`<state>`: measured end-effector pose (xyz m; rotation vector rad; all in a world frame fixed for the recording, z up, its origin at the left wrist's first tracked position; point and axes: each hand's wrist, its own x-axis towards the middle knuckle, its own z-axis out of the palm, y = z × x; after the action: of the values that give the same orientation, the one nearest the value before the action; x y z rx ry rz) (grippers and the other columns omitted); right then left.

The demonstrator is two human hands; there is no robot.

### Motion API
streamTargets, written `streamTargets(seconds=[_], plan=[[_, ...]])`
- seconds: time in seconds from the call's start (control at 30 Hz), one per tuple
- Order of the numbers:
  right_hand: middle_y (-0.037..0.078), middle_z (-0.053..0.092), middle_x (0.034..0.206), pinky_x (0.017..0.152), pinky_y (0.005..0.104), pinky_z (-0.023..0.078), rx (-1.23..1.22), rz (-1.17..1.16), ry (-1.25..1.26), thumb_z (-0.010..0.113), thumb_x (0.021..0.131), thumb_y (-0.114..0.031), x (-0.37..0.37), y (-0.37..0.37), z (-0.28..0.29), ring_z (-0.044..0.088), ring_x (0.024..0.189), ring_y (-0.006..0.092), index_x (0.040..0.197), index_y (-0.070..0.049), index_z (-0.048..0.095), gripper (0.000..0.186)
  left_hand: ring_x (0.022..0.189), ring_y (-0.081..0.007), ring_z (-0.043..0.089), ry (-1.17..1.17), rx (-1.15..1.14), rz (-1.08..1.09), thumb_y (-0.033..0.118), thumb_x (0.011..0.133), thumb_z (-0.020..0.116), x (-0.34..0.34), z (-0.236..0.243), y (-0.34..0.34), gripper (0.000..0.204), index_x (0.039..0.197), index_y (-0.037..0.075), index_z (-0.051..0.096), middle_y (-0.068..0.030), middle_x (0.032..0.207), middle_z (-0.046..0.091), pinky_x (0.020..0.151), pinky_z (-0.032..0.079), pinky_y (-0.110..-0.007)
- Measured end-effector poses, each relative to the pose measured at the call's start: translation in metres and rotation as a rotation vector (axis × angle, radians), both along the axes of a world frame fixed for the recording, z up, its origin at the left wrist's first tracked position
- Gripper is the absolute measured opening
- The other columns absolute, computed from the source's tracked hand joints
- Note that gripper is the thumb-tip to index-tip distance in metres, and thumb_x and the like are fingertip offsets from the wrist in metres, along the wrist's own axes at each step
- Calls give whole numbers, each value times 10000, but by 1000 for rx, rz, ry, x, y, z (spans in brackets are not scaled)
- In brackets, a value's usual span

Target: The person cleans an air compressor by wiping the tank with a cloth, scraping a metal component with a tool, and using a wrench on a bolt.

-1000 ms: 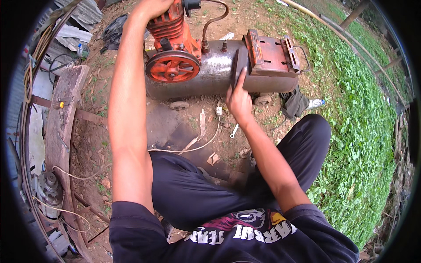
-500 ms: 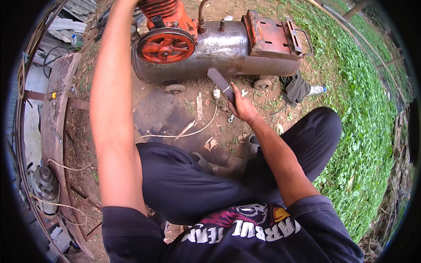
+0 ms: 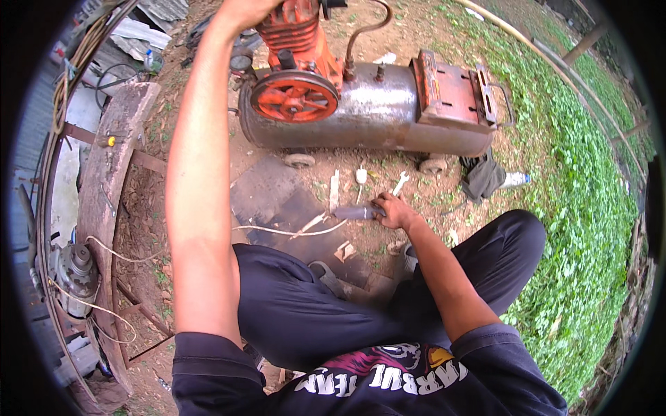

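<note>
My left arm reaches up to the orange pump head (image 3: pixel 295 35) of an air compressor. My left hand (image 3: pixel 251 10) is at the pump's upper left, with its fingers cut off by the top edge. Low over the ground, my right hand (image 3: pixel 396 210) is closed round the right end of a dark grey, flat, blade-like tool (image 3: pixel 353 213), which lies level and is slightly blurred; its exact kind is unclear. Just beyond those fingers, an open-ended wrench (image 3: pixel 400 183) rests on the dirt, its near end hidden by the hand.
The compressor's rusty tank (image 3: pixel 374 104) stands on small wheels ahead, with a spoked pulley (image 3: pixel 295 96) at its left. A white plug (image 3: pixel 361 175) and cable lie on the ground. A wooden bench (image 3: pixel 114 159) is at left, a dark cloth (image 3: pixel 482 177) and bottle (image 3: pixel 515 179) at right.
My right hand has lowered toward the ground, and the grey tool has swung from tilted up to level, pointing left. The view has shifted, so the compressor appears lower and further right.
</note>
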<state>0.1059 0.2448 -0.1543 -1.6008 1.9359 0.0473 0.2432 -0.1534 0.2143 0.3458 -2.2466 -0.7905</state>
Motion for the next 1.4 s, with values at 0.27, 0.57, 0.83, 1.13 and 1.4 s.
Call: streamTargets(seconds=[0.27,0.57,0.83,1.13,1.4], plan=[[172,452,1413,1036,420,411,126,62,411,519,872,-151,-26,-8,-27,496,1265,320,1289,-149,568,420,855,-142,633,-62,-23,27,260,910,664,1,-8,1,307,1096,18,691,-100,1016,698,745,498,-313],[125,466,1412,1038,416,393,164,78,425,453,940,-163,-25,-7,-31,481,1285,273,1276,-186,585,362,822,-53,610,38,-76,12,229,885,718,0,-17,-8,239,1050,57,740,-10,926,714,714,488,-220],[122,505,1335,1022,426,390,83,60,478,425,947,-156,-35,-2,-43,496,1245,280,1307,-230,552,389,608,-18,494,-119,-2,-63,342,983,568,11,-12,-3,328,1220,146,679,81,797,635,552,421,-193],[81,486,1358,1043,450,345,59,230,535,438,949,-191,-23,-13,-37,453,1272,234,1207,-252,642,335,606,-25,493,-155,115,-92,319,962,607,19,-5,-6,331,1225,130,675,53,873,676,549,435,-216],[80,559,1321,1088,488,304,140,218,481,411,961,-186,-33,-11,-37,494,1248,232,1287,-250,583,374,705,-8,511,-185,35,-37,311,959,614,15,-5,-1,328,1216,117,679,52,916,675,591,436,-199]])
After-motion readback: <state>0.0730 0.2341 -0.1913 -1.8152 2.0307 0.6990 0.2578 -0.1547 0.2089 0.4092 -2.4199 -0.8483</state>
